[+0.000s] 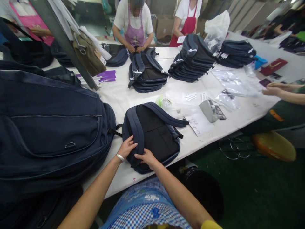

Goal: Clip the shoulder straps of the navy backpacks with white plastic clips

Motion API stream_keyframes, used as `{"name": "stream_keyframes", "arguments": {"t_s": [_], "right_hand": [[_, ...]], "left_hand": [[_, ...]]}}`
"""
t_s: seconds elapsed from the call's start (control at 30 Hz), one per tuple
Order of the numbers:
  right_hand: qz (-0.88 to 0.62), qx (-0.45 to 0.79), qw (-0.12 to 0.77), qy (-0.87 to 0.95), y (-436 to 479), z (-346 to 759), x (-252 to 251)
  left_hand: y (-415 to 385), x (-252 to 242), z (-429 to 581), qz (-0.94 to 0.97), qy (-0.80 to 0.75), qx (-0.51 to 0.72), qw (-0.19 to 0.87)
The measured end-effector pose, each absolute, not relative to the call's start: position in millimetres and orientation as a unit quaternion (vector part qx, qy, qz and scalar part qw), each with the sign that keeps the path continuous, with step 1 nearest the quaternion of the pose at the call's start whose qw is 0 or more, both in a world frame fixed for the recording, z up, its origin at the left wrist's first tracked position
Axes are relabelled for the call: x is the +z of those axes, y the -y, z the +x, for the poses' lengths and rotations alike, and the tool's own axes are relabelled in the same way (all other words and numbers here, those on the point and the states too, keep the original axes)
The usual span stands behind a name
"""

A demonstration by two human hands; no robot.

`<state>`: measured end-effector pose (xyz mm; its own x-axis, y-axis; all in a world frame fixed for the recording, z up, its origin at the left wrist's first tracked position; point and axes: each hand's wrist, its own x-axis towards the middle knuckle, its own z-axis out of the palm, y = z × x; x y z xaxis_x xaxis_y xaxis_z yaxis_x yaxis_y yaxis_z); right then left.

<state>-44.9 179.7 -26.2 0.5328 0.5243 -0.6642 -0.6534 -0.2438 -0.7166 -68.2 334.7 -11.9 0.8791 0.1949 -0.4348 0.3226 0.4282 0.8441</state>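
Note:
A navy backpack (154, 133) lies back-side up on the white table (119, 95) in front of me, its black back panel and two shoulder straps facing up. My left hand (126, 147), with a bracelet on the wrist, rests its fingers on the left shoulder strap near the bag's near end. My right hand (146, 157) pinches the same strap end at the bag's bottom edge. Both hands press on the strap.
A tall pile of navy backpacks (47, 127) fills the table to my left. Across the table lie more stacks (146, 74) (193, 58) (235, 52), where a person in a purple apron (134, 28) handles a bag. Plastic sleeves (233, 82), paper tags and a grey device (211, 109) lie to the right.

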Motion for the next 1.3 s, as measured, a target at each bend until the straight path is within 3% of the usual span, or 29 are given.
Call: {"name": "stream_keyframes", "arguments": {"t_s": [0.23, 0.47, 0.63, 0.8, 0.9, 1.03, 1.13, 1.3], "right_hand": [[-0.613, 0.384, 0.688, -0.061, -186, -60, -38], [-0.626, 0.370, 0.687, 0.019, -178, -61, -39], [-0.683, 0.312, 0.656, 0.069, -159, -49, -31], [-0.603, 0.368, 0.706, -0.059, -139, -42, -30], [-0.636, 0.349, 0.680, -0.103, -137, -48, -35], [-0.651, 0.331, 0.679, -0.075, -143, -59, -38], [-0.684, 0.342, 0.644, -0.021, -145, -62, -37], [-0.777, 0.369, 0.501, 0.092, -133, -53, -23]], "left_hand": [[-339, -13, -87, 0.669, -0.363, -0.031, 0.648], [-334, -3, -83, 0.621, -0.267, -0.166, 0.718], [-313, -7, -75, 0.567, -0.270, -0.088, 0.773], [-281, -26, -78, 0.475, -0.325, -0.071, 0.814], [-277, -31, -86, 0.521, -0.358, -0.076, 0.771], [-290, -25, -96, 0.703, -0.335, -0.095, 0.620], [-293, -18, -98, 0.696, -0.297, -0.171, 0.630], [-275, -12, -102, 0.676, -0.355, -0.133, 0.631]]}}
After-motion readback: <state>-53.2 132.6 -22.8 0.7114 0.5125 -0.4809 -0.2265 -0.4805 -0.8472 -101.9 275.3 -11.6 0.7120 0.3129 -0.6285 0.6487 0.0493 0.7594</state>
